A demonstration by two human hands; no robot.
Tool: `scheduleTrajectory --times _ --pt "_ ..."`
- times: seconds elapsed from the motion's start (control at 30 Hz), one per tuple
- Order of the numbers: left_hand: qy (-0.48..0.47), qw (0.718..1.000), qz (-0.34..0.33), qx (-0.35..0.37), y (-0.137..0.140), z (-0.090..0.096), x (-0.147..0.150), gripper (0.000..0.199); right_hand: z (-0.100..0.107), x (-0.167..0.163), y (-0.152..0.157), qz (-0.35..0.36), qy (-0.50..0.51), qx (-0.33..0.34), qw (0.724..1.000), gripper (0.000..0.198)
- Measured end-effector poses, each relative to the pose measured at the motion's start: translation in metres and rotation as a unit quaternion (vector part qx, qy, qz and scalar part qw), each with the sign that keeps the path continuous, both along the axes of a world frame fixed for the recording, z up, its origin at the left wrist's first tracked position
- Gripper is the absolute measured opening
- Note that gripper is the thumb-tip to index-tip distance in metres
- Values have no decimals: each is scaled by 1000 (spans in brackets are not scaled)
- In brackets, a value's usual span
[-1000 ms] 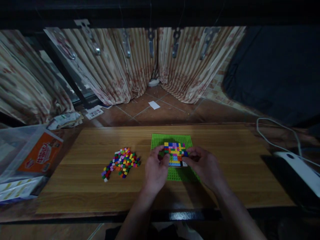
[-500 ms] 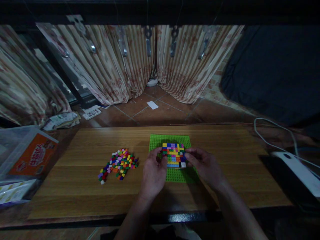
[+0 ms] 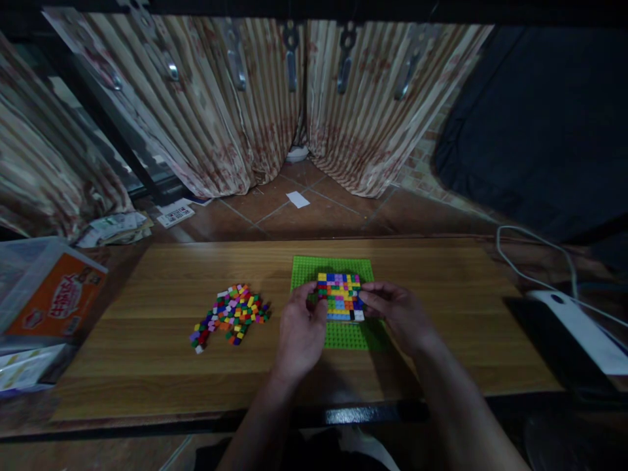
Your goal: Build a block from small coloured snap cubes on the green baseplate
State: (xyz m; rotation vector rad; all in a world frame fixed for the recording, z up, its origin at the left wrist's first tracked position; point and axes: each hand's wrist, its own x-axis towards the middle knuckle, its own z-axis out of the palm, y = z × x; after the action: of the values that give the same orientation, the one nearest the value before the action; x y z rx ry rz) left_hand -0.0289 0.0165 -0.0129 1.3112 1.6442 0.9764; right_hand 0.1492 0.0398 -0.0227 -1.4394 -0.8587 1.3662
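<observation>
Our left hand (image 3: 300, 327) and right hand (image 3: 400, 313) each keep a grip clamped on one side of the multicoloured brick block (image 3: 339, 297), over the green baseplate (image 3: 346, 337). Its rows look largely built; loose bricks (image 3: 241, 309) lie unattached on the counter (image 3: 456, 307).

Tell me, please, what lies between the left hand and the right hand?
In the head view, a multicoloured brick block lies between the left hand and the right hand, with the green baseplate beneath it.
</observation>
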Motion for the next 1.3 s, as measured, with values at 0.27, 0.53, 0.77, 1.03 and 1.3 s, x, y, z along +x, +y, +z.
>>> scheduleTrajectory --times 0.27,0.53,0.77,1.03,1.3 --pt "3 1000 5 4 0 -2 0 35 1 2 2 12 35 -25 999 43" --pt "32 999 -1 -9 2 -2 -1 34 -6 3 4 30 34 -6 999 42" --pt "17 1000 -4 -11 -3 1 0 36 -12 13 -3 4 40 0 999 39" --pt "85 996 1 -23 -10 3 6 35 -8 -2 -8 55 -5 16 998 35" --pt "57 998 -6 -7 -17 1 7 34 -12 8 -9 55 -81 1 995 32"
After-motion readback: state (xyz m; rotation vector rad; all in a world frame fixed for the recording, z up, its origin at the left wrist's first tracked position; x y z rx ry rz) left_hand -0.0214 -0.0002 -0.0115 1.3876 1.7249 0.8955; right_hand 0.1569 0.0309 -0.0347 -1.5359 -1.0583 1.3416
